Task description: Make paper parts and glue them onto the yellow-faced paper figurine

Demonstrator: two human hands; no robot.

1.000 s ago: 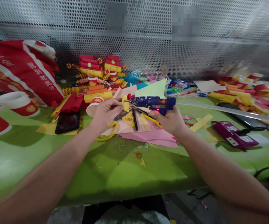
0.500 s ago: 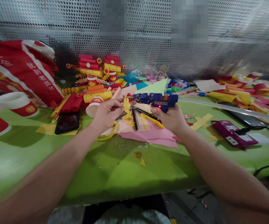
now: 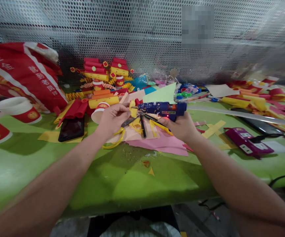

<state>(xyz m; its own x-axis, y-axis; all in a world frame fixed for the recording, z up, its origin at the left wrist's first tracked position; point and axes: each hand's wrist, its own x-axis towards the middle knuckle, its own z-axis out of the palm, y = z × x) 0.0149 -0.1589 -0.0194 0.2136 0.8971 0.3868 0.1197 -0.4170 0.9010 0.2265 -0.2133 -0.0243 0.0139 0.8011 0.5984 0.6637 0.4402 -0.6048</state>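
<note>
Pinched in the fingers of my left hand point(image 3: 114, 119) is a small yellow paper cutout point(image 3: 133, 110). My right hand point(image 3: 182, 125) grips a blue hot glue gun point(image 3: 154, 108), its red light lit and its nozzle pointing left at the cutout. Whether the tip touches the paper I cannot tell. Below the hands lie scissors with yellow handles point(image 3: 116, 142), a black pen point(image 3: 142, 126), yellow paper scraps and a pink sheet point(image 3: 160, 146). A paper cup point(image 3: 98, 115) lies on its side just behind my left hand.
Two paper cups point(image 3: 21, 110) stand at the left by a red bag point(image 3: 33, 75). A phone point(image 3: 71, 129) lies near them. Red and yellow paper figures point(image 3: 96, 70) stand at the back. On the right are a purple power strip point(image 3: 248, 141) with a black cable and a paper pile.
The glue gun has shifted slightly left and down, its nozzle closer to the yellow cutout. My left hand keeps its pinch, nearly in the same place.
</note>
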